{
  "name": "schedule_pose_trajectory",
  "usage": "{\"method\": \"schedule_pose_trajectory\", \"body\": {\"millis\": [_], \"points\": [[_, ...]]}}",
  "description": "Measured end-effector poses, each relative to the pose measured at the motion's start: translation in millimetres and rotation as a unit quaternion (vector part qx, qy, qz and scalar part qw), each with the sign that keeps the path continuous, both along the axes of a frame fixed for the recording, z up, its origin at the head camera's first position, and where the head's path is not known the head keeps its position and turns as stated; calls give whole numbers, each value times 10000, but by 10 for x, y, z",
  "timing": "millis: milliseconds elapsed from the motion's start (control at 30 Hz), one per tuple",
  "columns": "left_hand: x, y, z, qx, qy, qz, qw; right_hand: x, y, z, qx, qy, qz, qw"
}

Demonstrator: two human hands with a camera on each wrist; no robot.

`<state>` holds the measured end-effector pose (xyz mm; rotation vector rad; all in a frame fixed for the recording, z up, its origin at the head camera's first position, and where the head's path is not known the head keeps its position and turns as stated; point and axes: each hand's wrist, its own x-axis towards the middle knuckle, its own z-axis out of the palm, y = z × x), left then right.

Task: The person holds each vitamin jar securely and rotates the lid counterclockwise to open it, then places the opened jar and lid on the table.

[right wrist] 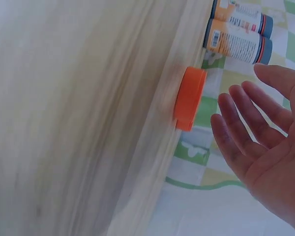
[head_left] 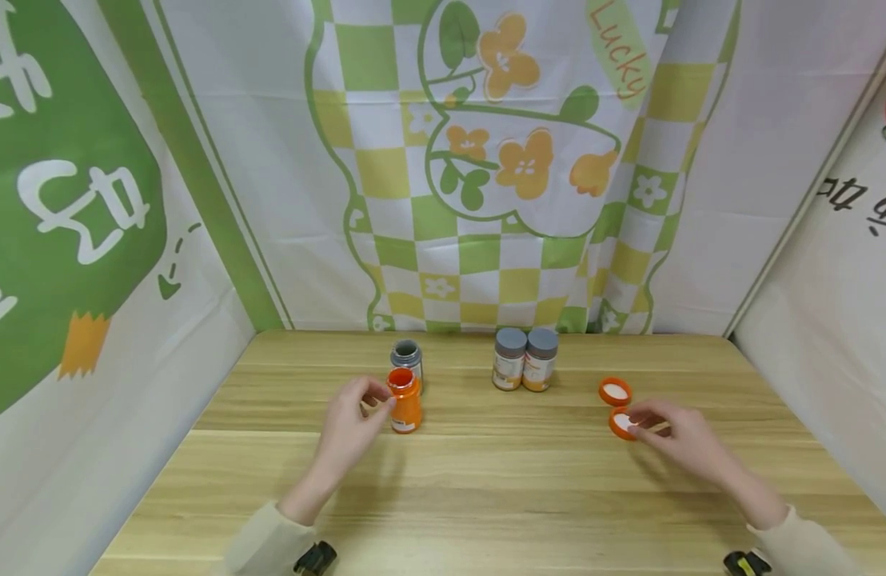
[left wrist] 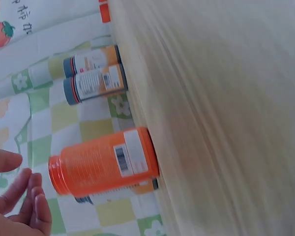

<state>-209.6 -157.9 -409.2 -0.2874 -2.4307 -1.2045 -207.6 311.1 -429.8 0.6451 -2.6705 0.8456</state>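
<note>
Just left of the orange bottle, the left hand holds nothing, its thumb and fingertips parted and seemingly just clear of the bottle's neck. That bottle stands upright and uncapped on the table, a grey-necked bottle close behind it. To its right, and farther back, stand two grey-capped jars side by side. Farthest right of it lie a rear orange lid and a near orange lid, white insides up; the right hand hovers at the near one, fingers loosely parted, gripping nothing. The step in hand looks like taking or releasing bottle and lid; I cannot tell which. A pick-up would call for curling the left fingers round the orange bottle and pinching the lid's rim with the right.
</note>
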Motion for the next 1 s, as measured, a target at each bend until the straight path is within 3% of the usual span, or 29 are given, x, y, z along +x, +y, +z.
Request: {"method": "schedule_pose_trajectory", "body": {"millis": [233, 567, 833, 1000], "points": [[50, 208, -5, 113, 394, -509, 9979, 6, -131, -30, -158, -15, 294, 9994], [55, 507, -20, 158, 422, -1070, 9932, -9, -371, -29, -230, -140, 560, 9981], [0, 674, -66, 91, 455, -1111, 9927, -64, -549, -44, -325, -358, 668, 9966], [-54, 763, -98, 90, 234, -1124, 9933, -89, -651, -47, -412, -409, 732, 9956]]}}
